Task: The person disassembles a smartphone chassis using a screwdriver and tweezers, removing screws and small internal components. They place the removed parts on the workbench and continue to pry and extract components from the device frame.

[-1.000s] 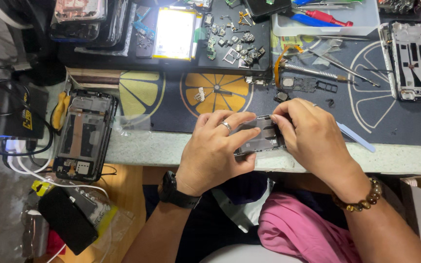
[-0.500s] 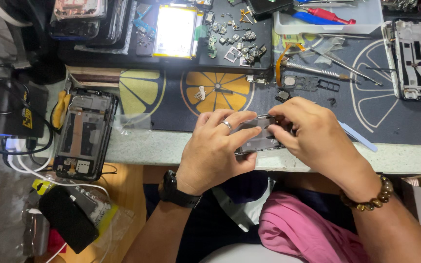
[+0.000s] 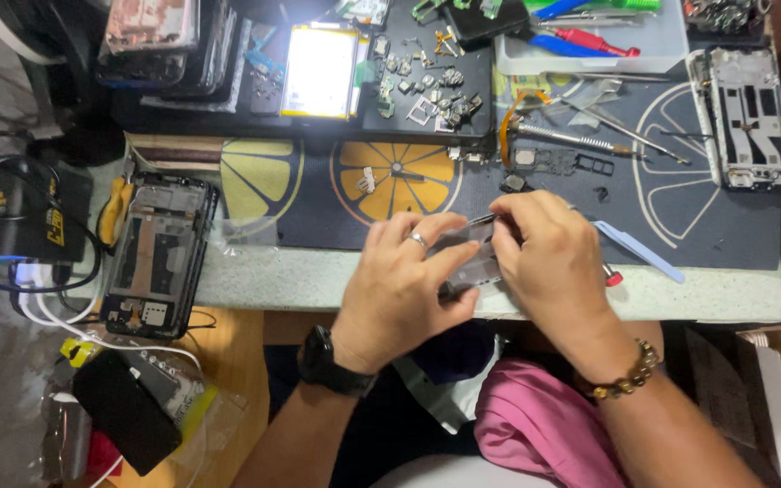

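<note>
While you pinch the small grey phone part (image 3: pixel 470 262) between both hands at the near edge of the bench, you look to be mid-way through prying or picking something off it. Your left hand (image 3: pixel 404 294) is curled nearly closed, thumb and forefinger clamped on the part's near side, a ring on one finger and a dark watch (image 3: pixel 332 361) at the wrist. Your right hand (image 3: pixel 553 262) is also mostly closed, fingers bunched over the part's far end around a thin metal tool (image 3: pixel 481 219) whose tip points left; how it meets the part is hidden by your fingers. My judgement: whatever comes next calls for a steady left-hand clamp and light pressure, since the part is thin.

Just right of your hand lies a pale blue plastic pry tool (image 3: pixel 639 251) on the dark work mat (image 3: pixel 318 217). Further left sits an opened phone frame (image 3: pixel 157 253); well beyond, a tray of small loose parts (image 3: pixel 427 86) and a white phone frame (image 3: pixel 741 117).
</note>
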